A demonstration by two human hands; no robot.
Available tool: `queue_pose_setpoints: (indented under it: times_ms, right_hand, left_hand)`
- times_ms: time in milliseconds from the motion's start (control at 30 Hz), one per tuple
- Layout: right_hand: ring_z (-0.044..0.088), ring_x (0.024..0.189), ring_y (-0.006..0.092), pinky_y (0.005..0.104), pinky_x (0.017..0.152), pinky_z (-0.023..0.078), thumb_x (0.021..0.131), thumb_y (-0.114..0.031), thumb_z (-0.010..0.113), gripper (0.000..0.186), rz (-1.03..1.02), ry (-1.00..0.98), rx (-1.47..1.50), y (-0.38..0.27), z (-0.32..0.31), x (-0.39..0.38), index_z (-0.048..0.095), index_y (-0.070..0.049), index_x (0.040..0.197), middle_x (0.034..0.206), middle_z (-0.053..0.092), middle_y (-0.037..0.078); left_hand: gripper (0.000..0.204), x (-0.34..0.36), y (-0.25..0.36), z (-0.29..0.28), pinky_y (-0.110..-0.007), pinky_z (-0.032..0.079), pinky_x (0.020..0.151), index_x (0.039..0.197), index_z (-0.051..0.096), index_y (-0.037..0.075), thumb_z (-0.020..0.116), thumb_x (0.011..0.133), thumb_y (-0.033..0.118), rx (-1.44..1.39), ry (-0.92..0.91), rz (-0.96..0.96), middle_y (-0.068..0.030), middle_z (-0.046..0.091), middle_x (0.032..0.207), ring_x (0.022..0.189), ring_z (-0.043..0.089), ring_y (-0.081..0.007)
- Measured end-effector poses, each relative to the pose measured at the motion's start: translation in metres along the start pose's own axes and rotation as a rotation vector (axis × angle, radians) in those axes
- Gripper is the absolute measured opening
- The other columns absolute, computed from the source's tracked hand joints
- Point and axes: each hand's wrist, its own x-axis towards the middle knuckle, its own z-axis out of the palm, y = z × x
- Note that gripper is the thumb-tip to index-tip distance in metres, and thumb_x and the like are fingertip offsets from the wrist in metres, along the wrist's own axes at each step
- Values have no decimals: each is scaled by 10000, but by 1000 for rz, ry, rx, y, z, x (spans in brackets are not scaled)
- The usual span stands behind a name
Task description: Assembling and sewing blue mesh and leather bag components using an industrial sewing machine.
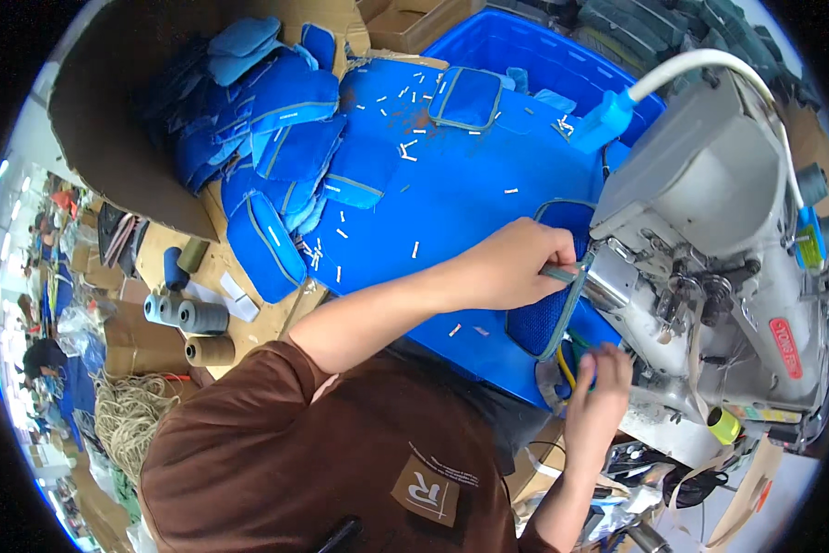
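A blue mesh piece with grey-green edging (pixel 536 324) stands up against the front of the sewing machine (pixel 673 286). My left hand (pixel 525 263) is closed on its upper edge, with a bit of the grey-green binding showing between thumb and fingers. Just below the piece, my right hand (pixel 599 392) has its fingers curled toward the thumb. Whatever is in the right hand is too small and covered to name. A yellow strand or handle (pixel 565 366) and a curved grey metal part (pixel 550 385) lie beside it.
Blue fabric pieces (pixel 285 120) are heaped at the far left by a cardboard box (pixel 119 120). One bound piece (pixel 468 97) lies on the blue tabletop (pixel 378 244) among small white tags. A blue bin (pixel 544 41) stands behind; thread cones (pixel 202 316) stand left.
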Motion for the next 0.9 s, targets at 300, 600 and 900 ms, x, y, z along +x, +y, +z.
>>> queue_pose_setpoints:
  times_ms: [300,600,900]
  right_hand:
    - [605,581,237,374,555,483,891,-42,635,317,-1,239,332,-48,28,66,570,-2,1198,759,645,115]
    - [651,662,223,345,577,514,892,-35,680,129,-98,228,463,-32,21,49,617,5,997,904,633,129]
    - [640,736,226,313,667,524,877,-14,678,86,-111,195,512,-35,11,43,632,10,945,913,607,122]
  left_hand:
    - [214,-6,-5,17,-243,379,595,835,636,7,618,981,162,-254,-20,-191,52,572,741,718,456,-19]
    - [47,-17,-3,0,-265,474,661,939,634,15,668,916,38,-122,34,130,-18,644,824,766,556,-62]
    - [402,15,8,-16,-377,506,742,1127,642,42,643,741,-69,193,-200,404,-109,633,911,849,636,-303]
